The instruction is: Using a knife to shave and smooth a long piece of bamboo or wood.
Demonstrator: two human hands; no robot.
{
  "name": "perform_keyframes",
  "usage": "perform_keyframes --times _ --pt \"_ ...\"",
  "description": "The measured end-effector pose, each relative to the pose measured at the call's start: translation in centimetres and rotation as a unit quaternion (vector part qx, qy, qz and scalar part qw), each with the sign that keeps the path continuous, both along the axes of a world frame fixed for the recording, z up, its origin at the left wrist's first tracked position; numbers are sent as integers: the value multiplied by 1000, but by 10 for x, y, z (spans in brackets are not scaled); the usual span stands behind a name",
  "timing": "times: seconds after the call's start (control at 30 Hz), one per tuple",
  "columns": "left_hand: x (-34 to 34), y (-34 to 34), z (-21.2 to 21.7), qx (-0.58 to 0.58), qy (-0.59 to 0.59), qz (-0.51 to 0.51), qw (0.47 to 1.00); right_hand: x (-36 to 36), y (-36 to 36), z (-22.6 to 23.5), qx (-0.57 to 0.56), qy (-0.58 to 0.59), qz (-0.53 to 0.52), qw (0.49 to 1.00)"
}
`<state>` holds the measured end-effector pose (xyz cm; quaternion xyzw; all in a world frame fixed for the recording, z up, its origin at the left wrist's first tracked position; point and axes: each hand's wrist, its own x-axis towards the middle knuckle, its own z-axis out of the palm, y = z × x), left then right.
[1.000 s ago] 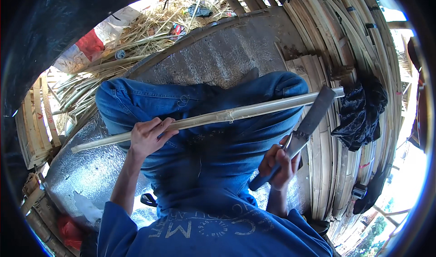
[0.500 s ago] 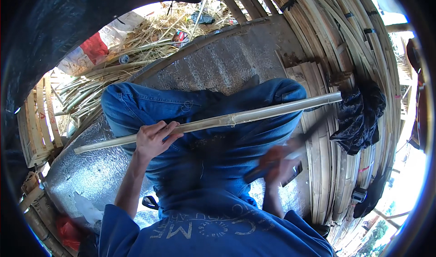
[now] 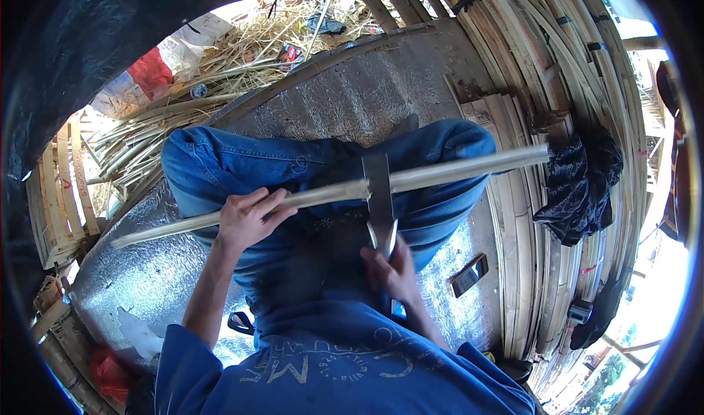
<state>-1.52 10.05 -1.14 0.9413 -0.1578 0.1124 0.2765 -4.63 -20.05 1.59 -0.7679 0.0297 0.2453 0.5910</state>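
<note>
Left hand (image 3: pixel 251 223) clasps a bamboo strip (image 3: pixel 455 170), right hand (image 3: pixel 394 270) a knife (image 3: pixel 380 199) across it. Dark cloth (image 3: pixel 579 195) crowds the strip's right end.

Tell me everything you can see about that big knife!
The knife has a broad, flat, dark blade that looks like metal, with a squared end and shiny pale parts lower down. It points toward the picture's top, crossing over the pale strip; whether they touch, I can't tell. The right hand, blurred, grips it, mostly hiding the handle.
</note>
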Motion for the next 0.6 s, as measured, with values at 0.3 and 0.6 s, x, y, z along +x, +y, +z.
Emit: perform_keyframes --times 0.3,0.6 --pt "1 3 -2 -7 -21 49 999 53 -42 98 244 -137 -261 924" --pt "8 -1 3 -5 -10 47 999 36 20 35 112 147 -23 983"
